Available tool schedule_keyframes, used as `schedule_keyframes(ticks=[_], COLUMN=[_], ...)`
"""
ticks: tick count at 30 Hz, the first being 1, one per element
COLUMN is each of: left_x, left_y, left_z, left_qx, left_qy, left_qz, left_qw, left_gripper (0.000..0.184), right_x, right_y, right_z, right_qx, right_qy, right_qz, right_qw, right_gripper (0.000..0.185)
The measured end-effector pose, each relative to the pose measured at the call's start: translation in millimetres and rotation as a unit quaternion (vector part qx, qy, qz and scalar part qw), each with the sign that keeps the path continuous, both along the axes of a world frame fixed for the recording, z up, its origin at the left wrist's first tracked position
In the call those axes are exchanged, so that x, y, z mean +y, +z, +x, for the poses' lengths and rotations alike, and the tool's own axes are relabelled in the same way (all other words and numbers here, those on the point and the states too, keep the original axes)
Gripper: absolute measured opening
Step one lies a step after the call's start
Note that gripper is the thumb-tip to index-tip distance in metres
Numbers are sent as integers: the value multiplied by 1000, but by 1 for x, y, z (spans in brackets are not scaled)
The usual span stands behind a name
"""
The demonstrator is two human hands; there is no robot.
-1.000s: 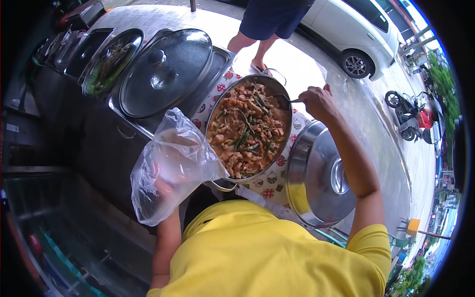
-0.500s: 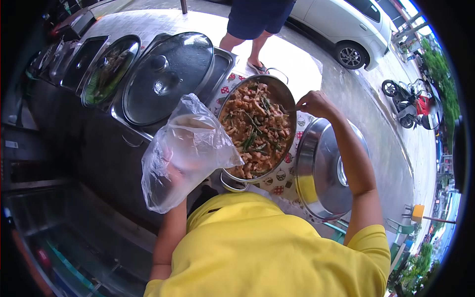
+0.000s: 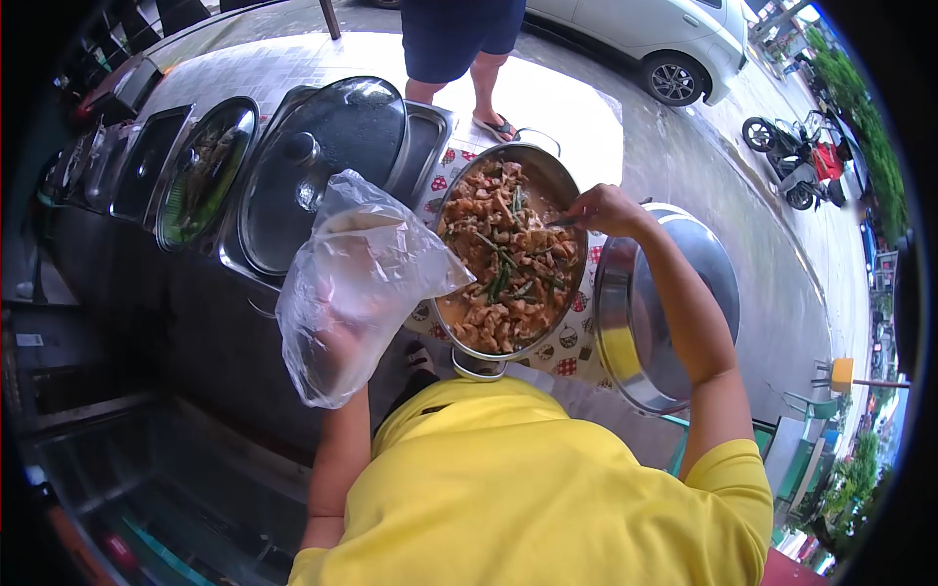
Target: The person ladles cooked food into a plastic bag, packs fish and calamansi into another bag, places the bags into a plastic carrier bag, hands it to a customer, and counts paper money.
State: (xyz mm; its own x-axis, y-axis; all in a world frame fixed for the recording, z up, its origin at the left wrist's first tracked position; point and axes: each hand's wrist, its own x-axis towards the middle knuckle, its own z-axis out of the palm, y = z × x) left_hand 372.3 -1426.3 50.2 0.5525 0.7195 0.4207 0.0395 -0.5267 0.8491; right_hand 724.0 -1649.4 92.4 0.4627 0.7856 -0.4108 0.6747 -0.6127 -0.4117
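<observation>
My left hand [image 3: 342, 337] shows blurred through a clear plastic bag [image 3: 376, 259], which it holds up beside the pan's left rim. The bag's mouth gapes toward the food; whether the hand is inside or behind the plastic I cannot tell. An oval metal pan [image 3: 580, 283] holds a saucy dish of meat pieces and green beans [image 3: 508, 259]. Over its right rim, my right hand [image 3: 606, 210] is closed round a metal spoon [image 3: 561, 223]. The spoon's front end reaches into the food, partly hidden, and its handle tip sticks out behind the hand.
A large metal lid [image 3: 674, 303] lies right of the pan on a patterned tablecloth [image 3: 567, 347]. To the left stand a covered tray with an oval lid [image 3: 327, 166] and an oval dish with green leaf [image 3: 200, 186]. A person in dark shorts [image 3: 459, 39] stands across the table.
My right hand has moved inward over the pan's rim, and the spoon now shows in the food. The bag stays beside the pan. The whole view has shifted slightly.
</observation>
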Motion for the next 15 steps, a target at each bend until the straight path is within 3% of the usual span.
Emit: schedule_keyframes(ticks=[8, 15], left_x=[11, 5], left_y=[6, 13], left_z=[8, 17], left_qx=[1, -1], left_qy=[-15, -35], left_qz=[28, 50], left_qw=[1000, 998], left_gripper=[51, 52], right_x=[-20, -38], right_y=[19, 39], right_z=[6, 8], right_qx=[98, 116], right_qy=[-46, -64], right_qz=[3, 22], right_qw=[994, 991], right_gripper=[24, 23])
